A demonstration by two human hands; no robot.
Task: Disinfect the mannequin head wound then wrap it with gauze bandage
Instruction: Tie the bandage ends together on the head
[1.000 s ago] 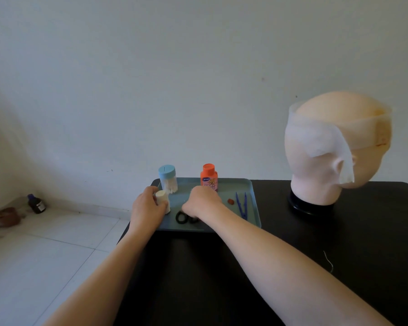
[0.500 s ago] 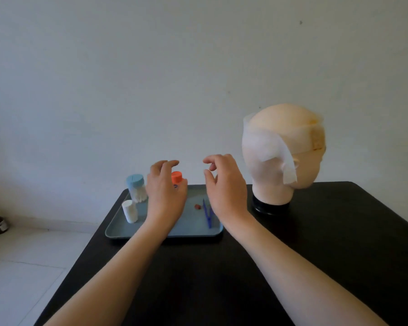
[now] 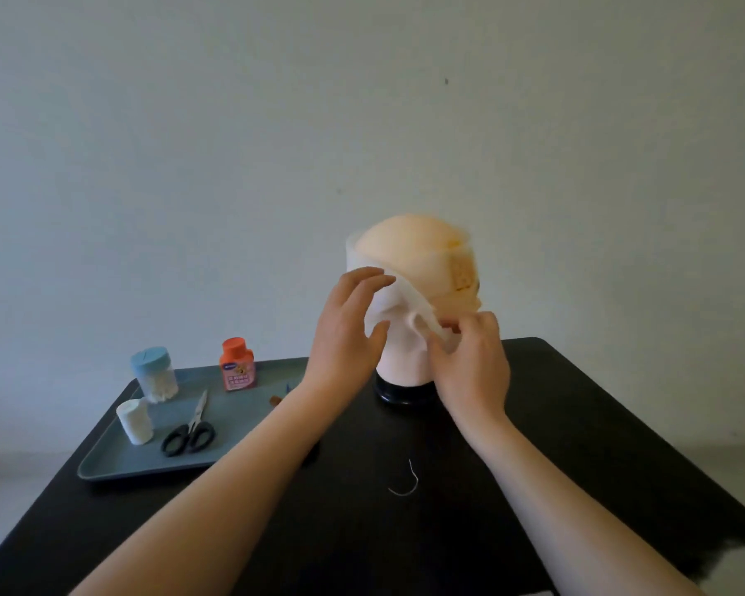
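A pale mannequin head stands on a black base at the back of the black table. White gauze bandage is wound round its forehead, and a loose tail hangs down past the ear. My right hand pinches the end of that tail beside the ear. My left hand is spread against the left side of the head, fingers apart, touching the wrap. A yellow-stained pad shows under the gauze on the right side of the forehead.
A grey-green tray at the left holds a gauze roll, black-handled scissors, a blue-lidded jar of cotton swabs, an orange bottle and a partly hidden blue tool. A loose white thread lies on the table.
Both hands left the tray, where the gauze roll and scissors now lie, and rose to the mannequin head. My right hand has taken hold of the loose bandage tail. The view swung rightwards.
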